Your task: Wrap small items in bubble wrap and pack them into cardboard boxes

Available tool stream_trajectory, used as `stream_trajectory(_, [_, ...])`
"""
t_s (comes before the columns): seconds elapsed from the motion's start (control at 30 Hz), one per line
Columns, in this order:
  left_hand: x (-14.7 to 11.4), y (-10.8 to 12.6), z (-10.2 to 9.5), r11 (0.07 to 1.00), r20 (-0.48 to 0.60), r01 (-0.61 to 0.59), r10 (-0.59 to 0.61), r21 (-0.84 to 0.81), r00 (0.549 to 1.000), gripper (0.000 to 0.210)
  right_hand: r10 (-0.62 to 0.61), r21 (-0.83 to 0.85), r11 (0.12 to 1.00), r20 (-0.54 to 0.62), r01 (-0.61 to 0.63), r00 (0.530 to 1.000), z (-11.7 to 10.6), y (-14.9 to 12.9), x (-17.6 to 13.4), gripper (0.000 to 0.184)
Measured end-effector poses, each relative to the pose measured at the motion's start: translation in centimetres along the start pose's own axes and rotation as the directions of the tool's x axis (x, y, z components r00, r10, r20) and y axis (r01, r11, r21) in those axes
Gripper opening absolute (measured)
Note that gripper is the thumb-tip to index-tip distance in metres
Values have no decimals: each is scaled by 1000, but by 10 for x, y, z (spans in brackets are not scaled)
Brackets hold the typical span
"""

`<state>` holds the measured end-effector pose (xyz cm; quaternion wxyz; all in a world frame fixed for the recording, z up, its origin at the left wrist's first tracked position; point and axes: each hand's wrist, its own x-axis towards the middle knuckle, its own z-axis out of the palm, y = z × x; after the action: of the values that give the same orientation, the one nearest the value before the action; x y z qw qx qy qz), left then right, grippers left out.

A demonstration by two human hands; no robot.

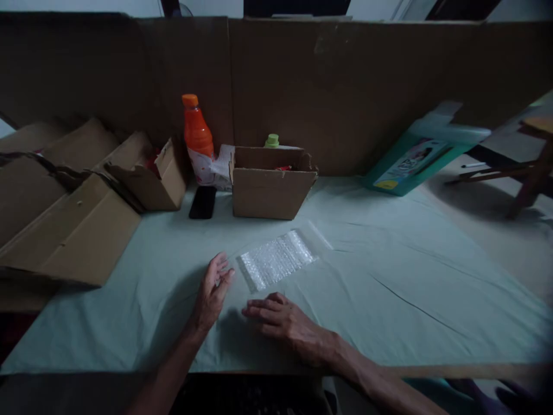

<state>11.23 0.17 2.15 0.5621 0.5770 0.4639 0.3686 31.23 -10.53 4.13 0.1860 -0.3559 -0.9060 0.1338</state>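
Observation:
A clear bubble-wrap pouch (279,259) lies flat on the pale green cloth, its transparent flap toward the upper right. Just left of the pouch is my left hand (213,291), thumb and fingers apart with nothing between them. My right hand (280,320) rests near the cloth below the pouch, palm down, fingers stretched out to the left. Neither hand appears to grip the pouch, and a small gap separates each from it.
Behind the pouch stands a cardboard box (270,190) with red items inside. A black phone (203,202), an orange bottle (199,135) and more cardboard boxes (149,173) are to the left. A green jug (410,155) leans at the back right before a cardboard wall (345,86).

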Motion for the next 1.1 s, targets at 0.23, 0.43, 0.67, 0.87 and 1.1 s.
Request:
stream_trajectory(0.23, [20,-8,15,856,90,-302,292,419,952,58,533,-130,776,-390,-618,751,-12,37,-42,30])
stream_trajectory(0.43, [55,3,52,667,186,-332,282,668,941,51,707,-260,482,-449,-837,546,-29,87,-42,29])
stream_trajectory(0.67, [26,16,33,739,245,-337,236,583,940,49,709,-133,506,-499,-852,498,-61,101,-65,27])
stream_trajectory(0.87, [-61,11,-35,977,177,-15,-24,213,984,43,662,-36,665,-435,-746,610,-82,110,-30,28])
stream_trajectory(1.1, [-116,-5,-32,981,220,114,-147,157,964,51,602,-194,705,-346,-682,720,-56,149,52,23])
